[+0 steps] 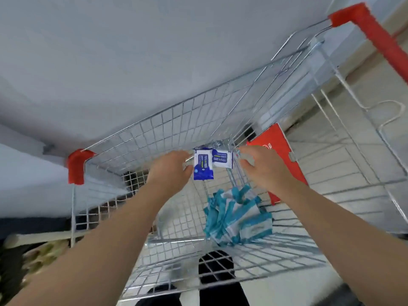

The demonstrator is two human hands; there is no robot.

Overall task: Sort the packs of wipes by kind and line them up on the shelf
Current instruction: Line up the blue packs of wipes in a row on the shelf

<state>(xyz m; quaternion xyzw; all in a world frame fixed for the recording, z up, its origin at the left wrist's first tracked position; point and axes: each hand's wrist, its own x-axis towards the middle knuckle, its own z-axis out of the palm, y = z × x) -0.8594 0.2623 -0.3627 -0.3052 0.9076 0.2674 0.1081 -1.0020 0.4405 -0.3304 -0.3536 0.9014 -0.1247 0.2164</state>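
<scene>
We're peering down into the wire cart (176, 120), its near rim running off the bottom edge. Teal packs (238, 219) are heaping mid-cart, bare mesh floor (183, 219) lying open on the cart's left side. At the cart's far end our left hand (171, 171) is pinching a dark-blue pack (203, 167); our right hand (262, 168) is curling beside a second pack (223, 160), and through the blur we cannot tell if it's gripping.

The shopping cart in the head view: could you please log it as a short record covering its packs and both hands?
container: wire shopping cart with red corner guards
left hand: left hand grips a dark blue pack by its edge
right hand: right hand has its fingers curled beside a second dark blue pack; contact unclear
remaining stock: teal-and-white packs heaped on the cart floor
</scene>
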